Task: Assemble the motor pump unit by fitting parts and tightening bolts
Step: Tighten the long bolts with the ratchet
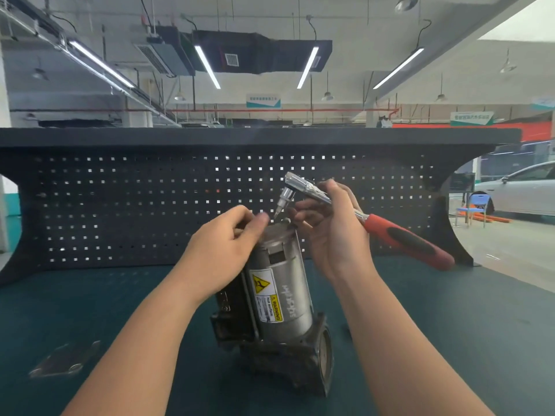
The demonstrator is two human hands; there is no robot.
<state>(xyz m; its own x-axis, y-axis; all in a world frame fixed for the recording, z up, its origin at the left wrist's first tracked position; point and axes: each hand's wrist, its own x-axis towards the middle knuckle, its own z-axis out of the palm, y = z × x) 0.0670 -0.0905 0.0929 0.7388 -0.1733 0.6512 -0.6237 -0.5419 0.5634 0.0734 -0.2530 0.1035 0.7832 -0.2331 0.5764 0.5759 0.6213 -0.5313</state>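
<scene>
The motor pump unit [279, 301] is stood upright on the green bench mat [450, 340]; its top end is touched by the curled fingers of the left hand [222, 247]; whether anything is pinched there cannot be told; a red-handled ratchet wrench [360, 217] is gripped by the right hand [333, 232], its bit held just above the top.

A workshop: pegboard [180, 205] bench, ceiling ducts [258, 52], parked car [522, 190].
</scene>
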